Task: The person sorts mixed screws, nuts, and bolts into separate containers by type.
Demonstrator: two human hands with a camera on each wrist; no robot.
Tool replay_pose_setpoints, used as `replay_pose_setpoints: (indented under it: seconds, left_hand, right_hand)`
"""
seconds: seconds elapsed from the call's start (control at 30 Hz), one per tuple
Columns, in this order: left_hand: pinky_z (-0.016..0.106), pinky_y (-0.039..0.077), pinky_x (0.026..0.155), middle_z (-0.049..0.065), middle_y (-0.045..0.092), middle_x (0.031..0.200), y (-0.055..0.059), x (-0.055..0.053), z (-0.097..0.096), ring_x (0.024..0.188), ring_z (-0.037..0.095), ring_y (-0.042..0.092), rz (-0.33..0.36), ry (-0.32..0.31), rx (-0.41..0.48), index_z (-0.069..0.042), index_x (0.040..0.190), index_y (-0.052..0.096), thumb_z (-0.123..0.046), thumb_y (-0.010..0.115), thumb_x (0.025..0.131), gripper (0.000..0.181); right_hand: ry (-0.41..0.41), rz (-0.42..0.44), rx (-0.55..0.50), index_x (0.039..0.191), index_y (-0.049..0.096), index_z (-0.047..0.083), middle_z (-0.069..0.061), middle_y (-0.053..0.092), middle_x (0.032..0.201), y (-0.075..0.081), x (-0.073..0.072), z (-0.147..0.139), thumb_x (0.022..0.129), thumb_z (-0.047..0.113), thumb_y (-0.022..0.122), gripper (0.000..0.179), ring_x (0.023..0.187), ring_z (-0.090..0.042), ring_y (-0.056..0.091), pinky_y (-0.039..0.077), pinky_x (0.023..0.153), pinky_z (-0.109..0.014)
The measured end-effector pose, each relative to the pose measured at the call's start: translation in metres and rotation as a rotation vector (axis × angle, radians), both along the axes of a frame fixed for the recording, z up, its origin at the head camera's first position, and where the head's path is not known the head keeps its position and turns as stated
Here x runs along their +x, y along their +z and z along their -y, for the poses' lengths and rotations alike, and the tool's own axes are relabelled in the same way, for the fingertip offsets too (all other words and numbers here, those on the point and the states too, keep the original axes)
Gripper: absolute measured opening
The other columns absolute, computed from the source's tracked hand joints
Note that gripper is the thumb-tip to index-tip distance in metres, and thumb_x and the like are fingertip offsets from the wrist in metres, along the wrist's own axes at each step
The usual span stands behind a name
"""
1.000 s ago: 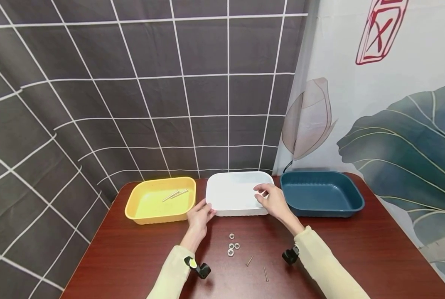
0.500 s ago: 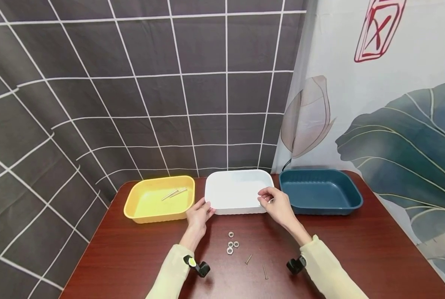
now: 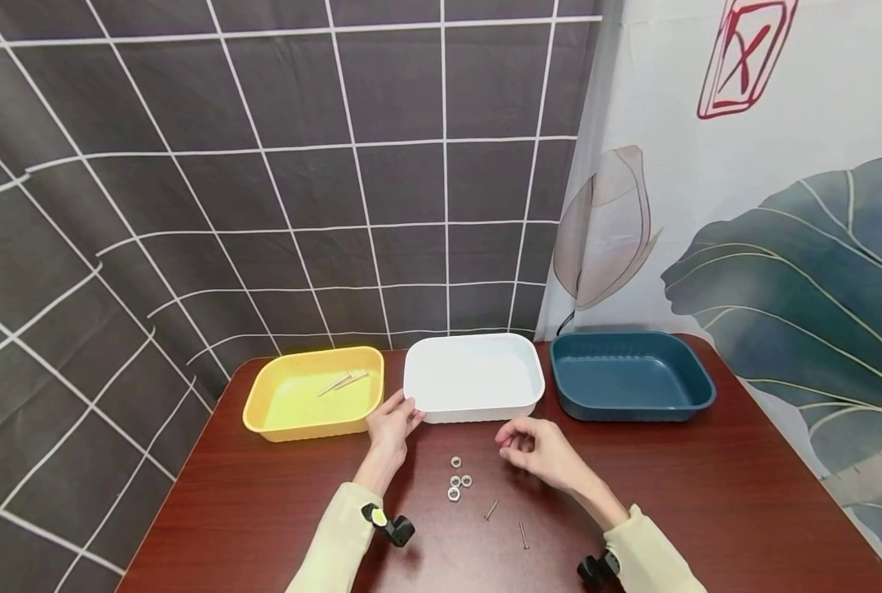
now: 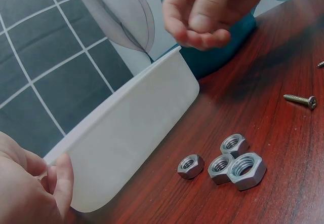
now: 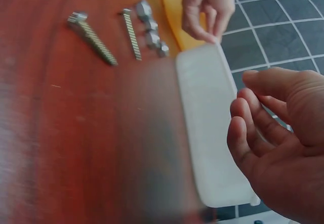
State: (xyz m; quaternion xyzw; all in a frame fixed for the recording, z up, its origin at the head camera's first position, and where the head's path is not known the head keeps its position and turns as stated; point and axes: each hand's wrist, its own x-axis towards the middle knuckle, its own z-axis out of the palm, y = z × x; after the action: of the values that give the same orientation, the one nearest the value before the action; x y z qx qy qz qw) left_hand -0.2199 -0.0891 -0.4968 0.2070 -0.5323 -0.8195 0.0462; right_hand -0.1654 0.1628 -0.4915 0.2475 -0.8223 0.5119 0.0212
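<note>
And the right hand (image 3: 544,451) is out! Half a second ago it was up at the right end of the white tray (image 3: 478,414); now it has dropped back in front of that corner, over the counter (image 3: 248,511). Its fingers are loosely curled, thumb near the index, a gap showing in its wrist view and nothing seen between them.

The left hand (image 3: 390,428) hasn't budged, fingers pinching the tray's near left corner. So that hand alone keeps hold of the tray, leaving the right free, I'd judge, for the loose pieces.

Those haven't moved: four nuts (image 4: 252,177) in front of the tray, three bunched and one just apart, with two screws (image 3: 524,535) to their right.

Over to the yellow tray (image 3: 315,431), on the left: thin pale pieces inside, probably screws, though too small to be sure. The blue tray (image 3: 633,412) sits untouched on the right
</note>
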Motion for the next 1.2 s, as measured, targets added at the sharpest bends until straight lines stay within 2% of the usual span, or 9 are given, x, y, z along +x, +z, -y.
replay_pose_setpoints:
  seconds: [0.3,0.47,0.57,0.87,1.2]
  left_hand:
    - [0.025,0.061,0.067,0.011,0.058,0.081,0.002,0.002,0.0,0.065,0.014,0.059,0.013,-0.005,-0.002,0.017,0.131,0.055,0.012,0.059,0.093,0.039]
    - [0.025,0.062,0.067,0.01,0.058,0.079,0.002,0.002,0.0,0.065,0.013,0.059,0.011,0.001,-0.002,0.017,0.131,0.055,0.013,0.058,0.093,0.038]
    - [0.025,0.062,0.067,0.01,0.058,0.078,0.002,0.002,0.0,0.064,0.014,0.06,0.001,0.003,0.004,0.017,0.13,0.055,0.014,0.058,0.092,0.038]
    - [0.025,0.061,0.066,0.01,0.058,0.076,0.001,0.002,-0.001,0.064,0.013,0.059,-0.012,0.002,0.009,0.018,0.131,0.054,0.014,0.058,0.092,0.039]
    - [0.025,0.062,0.067,0.009,0.058,0.077,0.001,0.002,-0.001,0.064,0.014,0.059,-0.023,0.002,0.018,0.018,0.131,0.053,0.014,0.058,0.093,0.039]
  right_hand:
    - [0.17,-0.017,-0.004,0.093,0.07,0.004,-0.001,0.065,0.081,-0.022,0.014,0.006,0.079,-0.006,0.079,0.02,0.071,-0.01,0.06,0.055,0.056,-0.024]
    - [0.229,-0.026,0.023,0.094,0.071,0.005,-0.005,0.067,0.084,-0.031,0.019,0.009,0.077,-0.006,0.08,0.022,0.074,-0.017,0.062,0.057,0.062,-0.027]
    - [0.252,-0.047,0.043,0.094,0.071,0.007,-0.004,0.067,0.086,-0.033,0.02,0.01,0.077,-0.006,0.08,0.023,0.075,-0.019,0.062,0.057,0.064,-0.028]
    - [0.301,-0.128,0.135,0.092,0.073,0.012,0.005,0.065,0.089,-0.037,0.019,0.012,0.072,-0.004,0.081,0.027,0.08,-0.008,0.059,0.054,0.07,-0.02]
    - [0.321,-0.117,0.149,0.092,0.075,0.013,0.005,0.063,0.088,-0.037,0.019,0.014,0.069,-0.004,0.082,0.03,0.081,-0.006,0.056,0.052,0.071,-0.019]
